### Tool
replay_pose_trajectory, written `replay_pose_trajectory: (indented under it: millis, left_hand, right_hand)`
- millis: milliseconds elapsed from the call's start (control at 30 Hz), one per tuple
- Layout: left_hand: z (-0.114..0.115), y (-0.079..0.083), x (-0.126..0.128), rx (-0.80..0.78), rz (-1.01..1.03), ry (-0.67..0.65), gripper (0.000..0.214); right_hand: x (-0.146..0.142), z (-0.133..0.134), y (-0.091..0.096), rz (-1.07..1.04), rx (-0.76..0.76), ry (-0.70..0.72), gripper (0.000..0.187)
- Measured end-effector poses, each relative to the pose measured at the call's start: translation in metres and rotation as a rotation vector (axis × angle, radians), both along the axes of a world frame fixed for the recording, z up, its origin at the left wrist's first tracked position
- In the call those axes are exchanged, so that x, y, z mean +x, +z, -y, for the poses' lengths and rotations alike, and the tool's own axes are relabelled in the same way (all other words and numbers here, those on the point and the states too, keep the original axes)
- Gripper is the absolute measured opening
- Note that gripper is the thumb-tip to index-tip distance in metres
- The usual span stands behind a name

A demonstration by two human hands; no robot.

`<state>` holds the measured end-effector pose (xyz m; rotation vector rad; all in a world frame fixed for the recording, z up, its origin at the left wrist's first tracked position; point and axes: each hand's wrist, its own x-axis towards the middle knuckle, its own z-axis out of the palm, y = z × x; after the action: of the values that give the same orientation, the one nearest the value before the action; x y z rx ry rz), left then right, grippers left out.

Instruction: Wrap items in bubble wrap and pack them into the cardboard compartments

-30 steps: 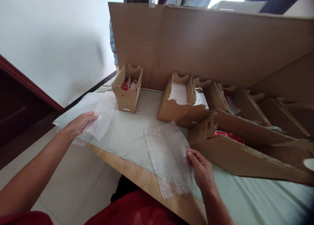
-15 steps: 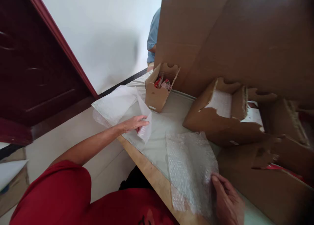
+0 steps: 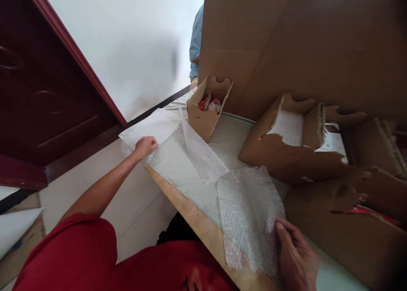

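Fingers on the right hand (image 3: 297,255), lower right of the frame, are pinched narrow on the near-right edge of a bubble-wrap sheet (image 3: 249,214), thumb on top. That sheet lies low and right of centre, its bottom end reaching over the bare wooden table edge (image 3: 181,206). Left hand (image 3: 146,147) is over left of centre, fingers curled in tight at the near side of some pale sheeting (image 3: 149,128); honestly can't tell if they've got a bit of it or are just resting there. Between the two hands there's a narrower bubble-wrap piece (image 3: 203,155) lying on a slant, its lower end right up by the held sheet's top-left corner, though whether they overlap I can't make out. Step in hand looks like sorting out loose wrap, one sheet pinned while the other hand deals with the pale stuff. Next move, I'd say, calls for keeping that right pinch light but firm so the sheet doesn't slip off the edge, and a clean fingertip grip on the left so only one layer comes up. Small carton (image 3: 203,119) with red packets sits just beyond the narrow piece, upper middle, so mind that too.
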<state>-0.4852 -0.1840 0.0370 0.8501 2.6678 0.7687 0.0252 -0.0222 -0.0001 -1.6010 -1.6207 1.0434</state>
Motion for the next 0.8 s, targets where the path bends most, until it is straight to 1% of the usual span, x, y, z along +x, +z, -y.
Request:
replay_pose_trajectory:
  millis: [67, 233, 333, 467, 500, 600, 633, 733, 800]
  left_hand:
    - [-0.001, -0.001, -0.008, -0.009, 0.036, -0.001, 0.01]
    - [-0.001, 0.008, -0.025, -0.03, 0.131, -0.03, 0.018]
    - [-0.004, 0.009, -0.026, -0.063, 0.12, -0.04, 0.021]
    - [-0.01, 0.003, -0.022, -0.138, 0.098, -0.043, 0.015]
    - [-0.012, 0.001, -0.021, -0.156, 0.108, -0.039, 0.018]
    - [-0.015, -0.001, -0.022, -0.18, 0.161, -0.019, 0.037]
    - [-0.015, 0.0, -0.023, -0.177, 0.177, -0.007, 0.041]
    - [-0.01, 0.006, -0.034, -0.132, 0.202, 0.058, 0.04]
    - [0.001, 0.014, -0.047, -0.08, 0.183, 0.132, 0.04]
  right_hand:
    - [-0.001, 0.001, 0.001, -0.015, 0.013, -0.004, 0.059]
    - [-0.003, 0.003, 0.004, -0.028, 0.022, 0.007, 0.054]
    - [-0.002, 0.005, 0.005, -0.016, 0.006, 0.013, 0.053]
    - [-0.002, 0.005, 0.005, -0.026, 0.031, 0.025, 0.052]
    - [-0.002, 0.005, 0.004, -0.035, 0.033, 0.027, 0.052]
    - [-0.001, 0.004, 0.003, -0.051, 0.02, 0.026, 0.053]
    - [-0.001, 0.004, 0.003, -0.048, 0.013, 0.023, 0.054]
    - [0.001, 0.004, 0.002, -0.03, 0.013, 0.017, 0.054]
    - [0.002, 0.004, 0.001, -0.021, 0.018, 0.033, 0.052]
